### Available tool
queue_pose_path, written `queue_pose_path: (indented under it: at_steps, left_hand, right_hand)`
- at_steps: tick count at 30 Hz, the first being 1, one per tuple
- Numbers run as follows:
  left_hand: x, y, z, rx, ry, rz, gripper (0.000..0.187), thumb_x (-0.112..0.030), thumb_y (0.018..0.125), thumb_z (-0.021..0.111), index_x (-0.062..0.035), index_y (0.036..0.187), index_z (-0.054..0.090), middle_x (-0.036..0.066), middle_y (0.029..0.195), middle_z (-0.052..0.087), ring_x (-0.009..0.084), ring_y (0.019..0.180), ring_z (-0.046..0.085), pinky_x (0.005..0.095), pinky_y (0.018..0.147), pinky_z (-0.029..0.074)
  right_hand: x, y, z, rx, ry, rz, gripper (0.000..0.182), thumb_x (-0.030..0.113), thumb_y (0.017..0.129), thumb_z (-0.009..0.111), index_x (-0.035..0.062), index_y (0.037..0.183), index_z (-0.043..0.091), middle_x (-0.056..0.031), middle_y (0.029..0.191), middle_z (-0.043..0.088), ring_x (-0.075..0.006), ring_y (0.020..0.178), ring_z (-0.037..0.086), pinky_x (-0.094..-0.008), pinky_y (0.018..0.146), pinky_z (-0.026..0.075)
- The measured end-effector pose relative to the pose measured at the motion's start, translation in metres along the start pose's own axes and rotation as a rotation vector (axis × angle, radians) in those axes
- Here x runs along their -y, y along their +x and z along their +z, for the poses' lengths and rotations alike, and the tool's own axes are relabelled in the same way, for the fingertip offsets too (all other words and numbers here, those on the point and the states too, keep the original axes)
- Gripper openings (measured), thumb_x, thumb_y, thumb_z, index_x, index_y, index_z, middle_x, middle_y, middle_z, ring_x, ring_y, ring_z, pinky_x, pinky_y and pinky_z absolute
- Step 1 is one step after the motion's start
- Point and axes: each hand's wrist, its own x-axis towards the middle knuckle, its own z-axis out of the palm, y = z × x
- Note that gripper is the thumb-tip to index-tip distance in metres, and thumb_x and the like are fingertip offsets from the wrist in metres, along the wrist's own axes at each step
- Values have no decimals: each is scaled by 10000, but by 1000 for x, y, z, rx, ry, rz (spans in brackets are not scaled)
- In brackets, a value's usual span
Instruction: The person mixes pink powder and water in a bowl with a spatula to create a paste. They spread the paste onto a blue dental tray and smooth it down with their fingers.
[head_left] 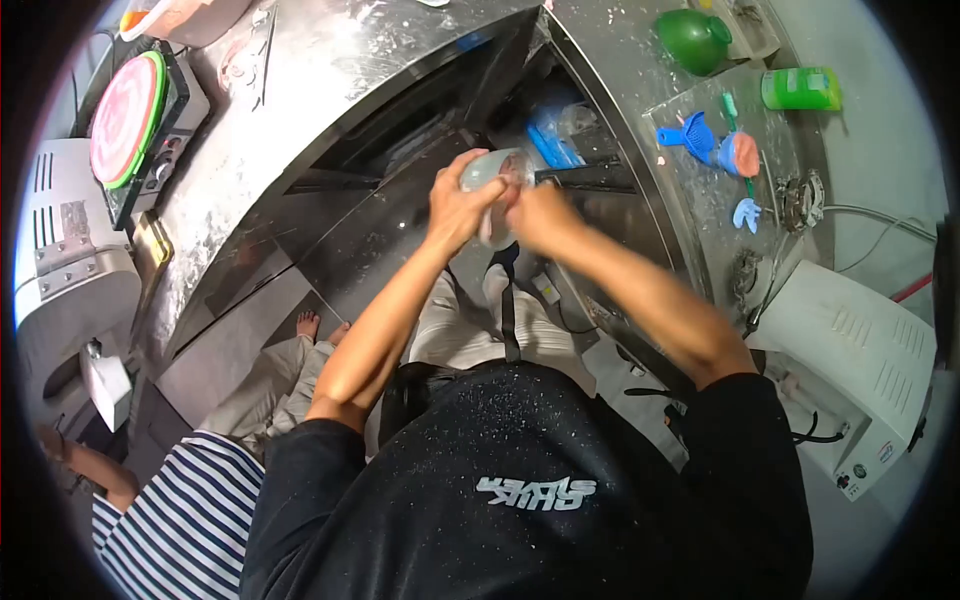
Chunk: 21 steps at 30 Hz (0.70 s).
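My left hand (462,205) is wrapped round a pale, translucent rounded object (485,172) above my lap, its fingers curled over the left side. My right hand (543,218) is pressed against the right side of this object and blurred by motion. Its fingers look closed, but what they hold cannot be made out. Something pinkish shows between the two hands, partly hidden by the fingers.
A metal counter (330,60) curves around the front. On its right lie a blue tray (690,138), a pink-filled cup (740,155), a green bowl (690,42) and a green bottle (800,89). A person in a striped shirt (190,515) sits at left.
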Motion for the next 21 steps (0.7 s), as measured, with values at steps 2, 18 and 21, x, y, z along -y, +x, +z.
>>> queue_pose_path:
  at_steps: [2, 18, 21]
  left_hand:
    - [-2, 10, 6, 68, -116, -103, 488, -256, 693, 708, -34, 1115, 610, 133, 974, 660, 178, 852, 639, 292, 791, 500]
    - [46, 20, -9, -9, -368, -198, 496, -274, 638, 751, 8, 1035, 658, 138, 1014, 671, 202, 964, 622, 310, 884, 456]
    - [25, 15, -8, -134, 118, 164, 526, -253, 622, 775, 39, 1039, 642, 127, 964, 677, 215, 908, 639, 322, 825, 493]
  right_hand:
    - [23, -14, 6, 176, -48, -107, 224, 181, 846, 523, 10, 771, 647, -213, 670, 625, -325, 642, 645, -450, 587, 486]
    - [26, 17, -1, 304, -268, -284, 242, 128, 870, 471, 55, 1032, 637, -240, 1058, 616, -309, 1042, 585, -455, 816, 495]
    - [2, 37, 14, -47, 76, -149, 225, 182, 877, 508, 6, 868, 648, -227, 856, 655, -313, 832, 641, -428, 711, 503]
